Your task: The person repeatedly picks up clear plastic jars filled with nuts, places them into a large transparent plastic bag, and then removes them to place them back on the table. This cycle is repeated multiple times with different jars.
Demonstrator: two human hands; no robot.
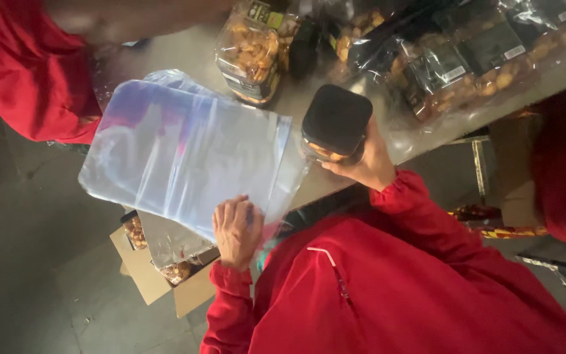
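lying partly over the near edge of the tabletop (185, 52), a clear plastic bag (185, 151) is recorded: flat, large, glossy, with pale blue and pink sheen. its far end rests on the grey tabletop; its near end overhangs the edge above the floor.

left hand (236, 229): fingers closed in a pinch on the near right corner of the clear plastic bag, thumb side against the film. a red sleeve (227, 308) is worn to the wrist.

right hand (368, 164): fingers wrapped around a jar (334, 128), held from its near side just beside the right edge of the bag, at the near edge of the tabletop. the jar is square-shouldered and clear, capped by a black lid (337, 118) with rounded corners; golden-brown snack pieces are seen through the wall below the lid.

further items on the tabletop: a wrapped jar of the same snack (249, 56) is stood at the far edge, just beyond the bag. a row of dark film-wrapped snack packs (466, 59) is laid along the far right corner, well apart from the bag.

below the tabletop, at the left: an open cardboard box (152, 275) is set on the floor, holding more snack packs; it is partly covered by the overhanging bag.

another person's red garment (27, 72) is noted at the far left corner, touching the table edge; whether it touches the bag cannot be told.
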